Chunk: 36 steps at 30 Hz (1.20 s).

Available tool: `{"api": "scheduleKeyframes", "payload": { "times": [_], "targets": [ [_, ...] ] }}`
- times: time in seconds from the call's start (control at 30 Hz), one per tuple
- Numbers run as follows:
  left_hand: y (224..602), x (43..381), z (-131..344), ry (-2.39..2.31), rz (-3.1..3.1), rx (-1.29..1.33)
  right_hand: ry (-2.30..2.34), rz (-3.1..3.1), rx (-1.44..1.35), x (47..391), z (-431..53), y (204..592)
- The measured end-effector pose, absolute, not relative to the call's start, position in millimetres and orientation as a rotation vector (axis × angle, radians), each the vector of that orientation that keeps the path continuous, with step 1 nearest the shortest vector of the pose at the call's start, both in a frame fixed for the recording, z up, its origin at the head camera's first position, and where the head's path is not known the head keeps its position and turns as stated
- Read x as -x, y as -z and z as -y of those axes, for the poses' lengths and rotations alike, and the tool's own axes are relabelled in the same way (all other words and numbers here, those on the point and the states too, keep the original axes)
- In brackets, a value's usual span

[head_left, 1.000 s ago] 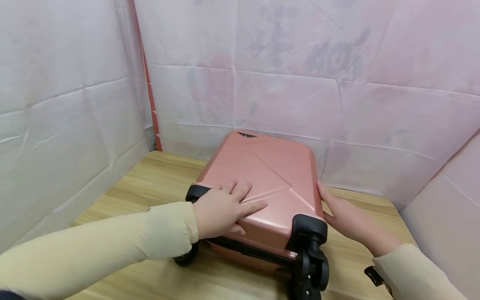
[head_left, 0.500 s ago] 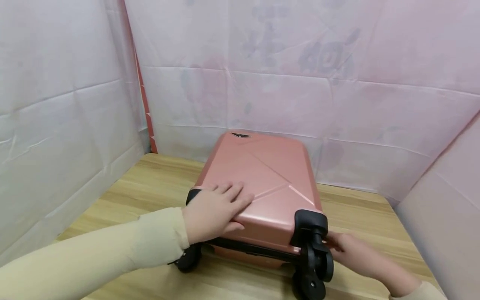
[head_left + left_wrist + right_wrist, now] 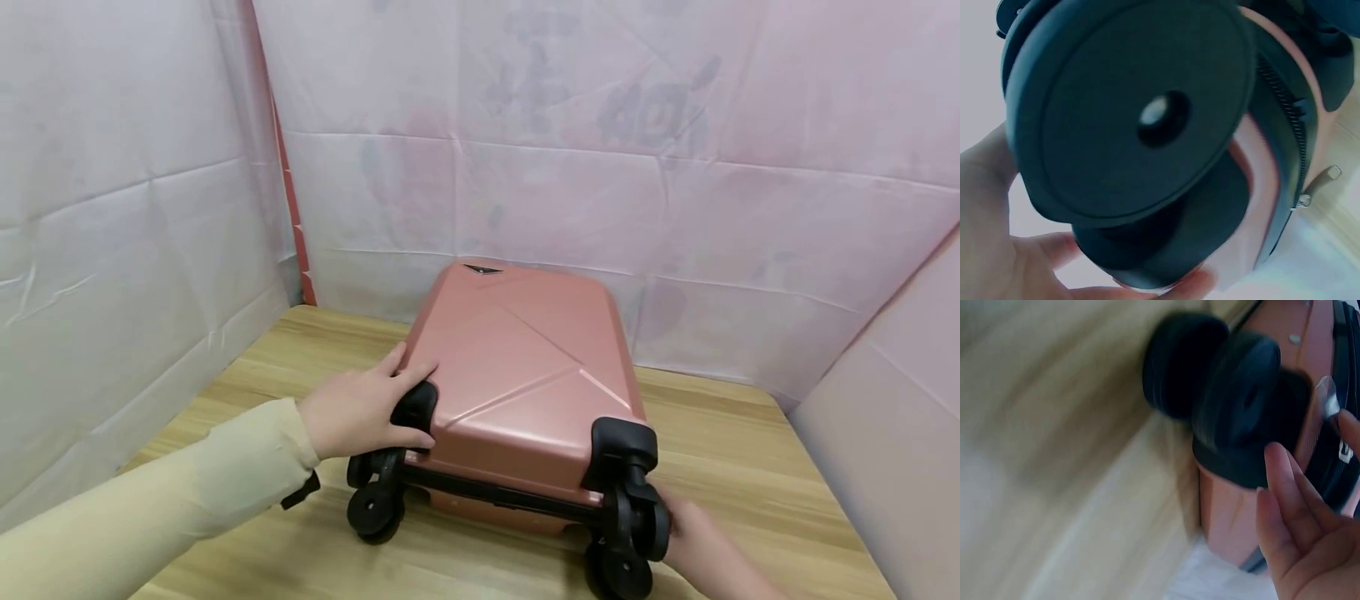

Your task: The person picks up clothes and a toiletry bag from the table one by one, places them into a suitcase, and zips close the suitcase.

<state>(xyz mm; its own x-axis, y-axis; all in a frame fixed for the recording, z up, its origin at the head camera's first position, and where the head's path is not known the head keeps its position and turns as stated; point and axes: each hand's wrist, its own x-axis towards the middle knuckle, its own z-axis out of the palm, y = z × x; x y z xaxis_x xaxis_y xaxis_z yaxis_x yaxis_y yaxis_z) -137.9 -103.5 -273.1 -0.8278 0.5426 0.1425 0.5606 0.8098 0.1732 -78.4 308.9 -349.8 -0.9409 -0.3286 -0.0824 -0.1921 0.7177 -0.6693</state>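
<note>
A rose-pink hard-shell suitcase (image 3: 525, 350) lies flat on the wooden table, its wheels facing me. My left hand (image 3: 352, 412) rests on the near left corner, fingers spread around the black corner guard (image 3: 415, 405). A zipper pull (image 3: 1322, 185) hangs from the zipper in the left wrist view. Low at the near right corner, behind a black wheel, is my right hand (image 3: 693, 533), mostly hidden in the head view. The right wrist view shows its fingers loosely extended; one fingertip is close to another zipper pull (image 3: 1329, 397), and whether it touches is unclear.
Pale pink printed sheets (image 3: 555, 142) hang behind the suitcase and along both sides. The suitcase's far end is close to the back sheet. Black caster wheels (image 3: 375, 510) stick out toward me. Wooden table surface (image 3: 738, 433) shows on both sides.
My left hand has slid left off the suitcase's top panel to its near left corner. The right hand has moved down and toward me along the right side, behind the wheel.
</note>
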Motion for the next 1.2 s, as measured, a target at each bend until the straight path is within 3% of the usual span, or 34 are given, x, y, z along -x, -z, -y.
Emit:
{"api": "scheduleKeyframes", "payload": {
  "times": [0.43,0.8,1.07,1.2],
  "targets": [
    [268,145,97,0.201,2.936,0.845,0.943,-2.906,-0.136,66,-278,360],
    [270,148,89,0.089,2.882,0.842,0.750,-2.923,0.182,59,-293,363],
    [272,146,84,0.018,2.839,0.795,0.469,-3.083,0.087,52,-281,370],
    [272,144,83,-0.006,2.819,0.773,0.344,-3.251,0.214,47,-279,376]
  ]
}}
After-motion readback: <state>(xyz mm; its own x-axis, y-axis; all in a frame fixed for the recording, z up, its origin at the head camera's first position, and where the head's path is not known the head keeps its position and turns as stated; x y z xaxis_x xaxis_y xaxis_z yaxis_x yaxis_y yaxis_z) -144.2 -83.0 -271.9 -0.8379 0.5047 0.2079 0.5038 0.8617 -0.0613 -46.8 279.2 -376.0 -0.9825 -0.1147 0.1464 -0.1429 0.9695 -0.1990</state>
